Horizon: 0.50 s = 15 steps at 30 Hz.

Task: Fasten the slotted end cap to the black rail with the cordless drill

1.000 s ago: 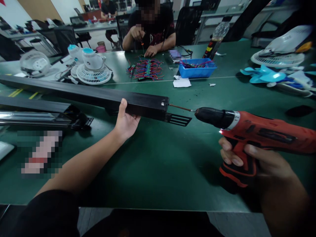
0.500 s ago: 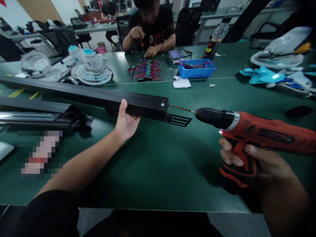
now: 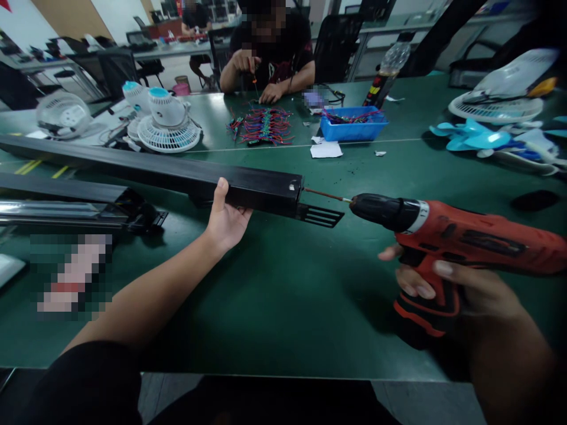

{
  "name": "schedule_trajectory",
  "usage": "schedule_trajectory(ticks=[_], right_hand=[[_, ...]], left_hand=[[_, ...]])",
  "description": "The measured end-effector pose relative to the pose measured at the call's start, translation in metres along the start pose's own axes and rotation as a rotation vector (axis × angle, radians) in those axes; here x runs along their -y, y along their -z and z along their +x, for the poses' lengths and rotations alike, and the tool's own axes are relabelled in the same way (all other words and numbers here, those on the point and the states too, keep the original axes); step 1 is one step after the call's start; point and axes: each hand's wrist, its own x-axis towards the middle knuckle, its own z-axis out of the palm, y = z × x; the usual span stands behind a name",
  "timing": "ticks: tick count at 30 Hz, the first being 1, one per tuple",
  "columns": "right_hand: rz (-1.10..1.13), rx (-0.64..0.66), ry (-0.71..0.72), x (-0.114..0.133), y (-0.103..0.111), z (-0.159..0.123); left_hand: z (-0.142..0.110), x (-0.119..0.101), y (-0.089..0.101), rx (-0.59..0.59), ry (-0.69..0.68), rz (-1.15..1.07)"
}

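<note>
My left hand (image 3: pixel 228 221) grips a long black rectangular housing (image 3: pixel 261 186) near its right end, thumb on the near side and fingers underneath. A slotted black tab (image 3: pixel 321 215) sticks out from that end. My right hand (image 3: pixel 460 289) is wrapped round the handle of a red and black cordless drill (image 3: pixel 482 236), its index finger stretched forward off the trigger. From the drill's chuck a long thin bit (image 3: pixel 325 193) runs left to the end face of the housing. Whether its tip sits on a screw is too small to tell.
More black housings (image 3: pixel 66 192) lie at left. Fan parts (image 3: pixel 168 124) stand behind them, blue fan blades (image 3: pixel 473 136) at right. A blue bin (image 3: pixel 354 124) of wires and a row of wired circuit boards (image 3: pixel 266 127) lie before a co-worker (image 3: pixel 274 53) holding a screwdriver.
My right index finger has come off the trigger and stretched forward. The small light at the drill's front has gone out. My left hand and the housing have stayed in place.
</note>
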Motion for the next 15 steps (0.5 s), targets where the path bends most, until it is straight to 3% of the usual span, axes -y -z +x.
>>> schedule_trajectory(ticks=[3, 15], right_hand=[[0.024, -0.022, -0.071, -0.0013, 0.0057, -0.0004], [-0.011, -0.038, -0.063, 0.0010, 0.0060, -0.0003]], left_hand=[[0.0008, 0.0007, 0.0001, 0.008, -0.015, 0.009], [0.0010, 0.0010, 0.0023, 0.014, 0.008, -0.004]])
